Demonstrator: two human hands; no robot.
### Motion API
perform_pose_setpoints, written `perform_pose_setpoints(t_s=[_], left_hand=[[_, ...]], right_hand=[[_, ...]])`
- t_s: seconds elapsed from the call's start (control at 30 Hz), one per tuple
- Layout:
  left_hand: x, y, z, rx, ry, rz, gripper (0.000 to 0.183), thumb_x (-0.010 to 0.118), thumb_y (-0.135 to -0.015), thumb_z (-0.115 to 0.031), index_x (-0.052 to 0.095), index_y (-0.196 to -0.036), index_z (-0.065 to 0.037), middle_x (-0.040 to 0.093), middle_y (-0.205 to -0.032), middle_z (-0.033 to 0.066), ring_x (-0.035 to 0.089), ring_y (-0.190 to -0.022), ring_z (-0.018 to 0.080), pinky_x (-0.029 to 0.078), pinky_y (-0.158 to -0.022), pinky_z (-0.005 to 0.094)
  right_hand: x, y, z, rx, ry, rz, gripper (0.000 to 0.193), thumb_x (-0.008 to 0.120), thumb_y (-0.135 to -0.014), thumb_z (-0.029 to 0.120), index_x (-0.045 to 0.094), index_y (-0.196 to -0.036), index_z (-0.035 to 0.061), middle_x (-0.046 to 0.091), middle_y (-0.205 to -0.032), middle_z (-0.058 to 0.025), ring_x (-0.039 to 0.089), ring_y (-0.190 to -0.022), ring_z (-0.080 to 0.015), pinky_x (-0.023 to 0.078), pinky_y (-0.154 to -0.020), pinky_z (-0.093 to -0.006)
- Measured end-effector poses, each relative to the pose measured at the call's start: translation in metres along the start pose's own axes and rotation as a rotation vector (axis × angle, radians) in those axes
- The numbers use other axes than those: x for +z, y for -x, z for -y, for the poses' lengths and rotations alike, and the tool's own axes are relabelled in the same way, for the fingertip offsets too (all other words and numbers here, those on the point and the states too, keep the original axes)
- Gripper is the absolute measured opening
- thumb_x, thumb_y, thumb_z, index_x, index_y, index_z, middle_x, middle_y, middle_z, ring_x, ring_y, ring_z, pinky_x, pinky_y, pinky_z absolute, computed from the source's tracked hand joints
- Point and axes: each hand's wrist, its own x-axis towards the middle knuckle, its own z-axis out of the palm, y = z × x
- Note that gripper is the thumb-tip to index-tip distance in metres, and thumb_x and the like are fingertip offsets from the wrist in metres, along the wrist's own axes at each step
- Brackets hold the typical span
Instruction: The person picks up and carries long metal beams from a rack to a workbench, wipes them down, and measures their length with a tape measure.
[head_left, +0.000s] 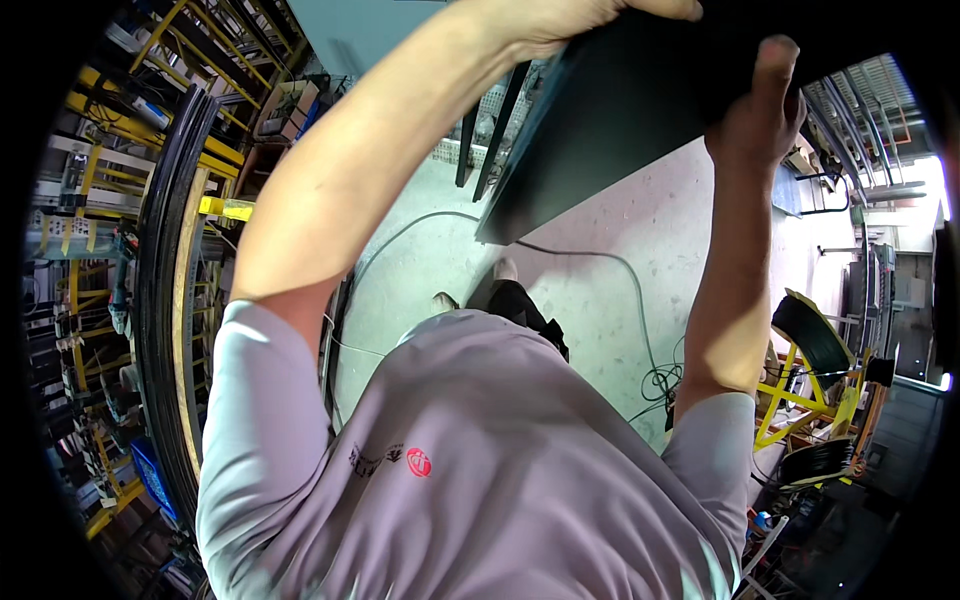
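A large flat black panel [610, 120] is held up in front of me, tilted, with its lower corner towards the floor. At the upper edge of the view, my left hand [590, 14] grips it; most of those fingers are cut off or hidden. My right hand [760, 115] is closed at the panel's right side, thumb pointing up, and its other fingers are lost in the dark behind. Both arms are raised and stretched forward. The panel's far end merges into shadow.
A grey cable [600, 257] crosses the pale floor [570, 320] and ends in a tangle [662, 382] at the right. Long black strips [165, 300] stand by yellow racks on the left. To the right is a yellow frame [800, 400] with black rolls. Dark legs [490, 135] stand behind the panel.
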Motion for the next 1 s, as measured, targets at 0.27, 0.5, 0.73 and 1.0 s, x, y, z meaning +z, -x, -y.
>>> perform_pose_setpoints(t_s=[0.27,0.5,0.73,1.0], left_hand=[[-0.034,-0.087,0.111,-0.040,-0.093,0.060,0.019,0.078,-0.083,0.000,0.076,-0.102,0.005,0.076,-0.092,0.0060,0.069,-0.080,0.0132,0.056,-0.075,0.0282],[-0.079,-0.145,0.184,-0.161,-0.076,-0.049,0.026,0.082,-0.081,0.001,0.077,-0.107,0.002,0.077,-0.098,0.0055,0.071,-0.087,0.0137,0.057,-0.082,0.0298],[-0.128,-0.188,0.242,-0.251,-0.261,-0.075,0.034,0.087,-0.080,-0.020,0.078,-0.105,0.002,0.074,-0.104,0.0066,0.070,-0.095,0.0148,0.055,-0.091,0.0319],[-0.175,-0.242,0.289,-0.407,-0.506,-0.331,0.081,0.091,-0.074,-0.021,0.050,-0.137,0.011,0.064,-0.129,0.0207,0.060,-0.120,0.0279,0.048,-0.105,0.0379]], right_hand=[[-0.083,-0.046,-0.126,-0.157,0.227,-0.032,0.059,0.076,-0.094,0.043,0.065,-0.120,-0.0086,0.070,-0.111,-0.0095,0.065,-0.097,-0.0181,0.053,-0.087,-0.0300],[-0.097,-0.082,-0.212,-0.166,0.303,0.055,0.054,0.075,-0.097,0.036,0.063,-0.122,-0.0097,0.069,-0.111,-0.0095,0.064,-0.098,-0.0198,0.051,-0.089,-0.0325],[-0.100,-0.111,-0.265,-0.175,0.265,0.164,0.046,0.066,-0.102,0.034,0.062,-0.122,-0.0070,0.070,-0.113,-0.0095,0.063,-0.102,-0.0192,0.049,-0.092,-0.0329],[-0.099,-0.167,-0.322,-0.061,0.255,0.080,0.044,0.067,-0.095,0.027,0.062,-0.125,-0.0041,0.072,-0.113,-0.0195,0.067,-0.104,-0.0276,0.052,-0.092,-0.0397]])
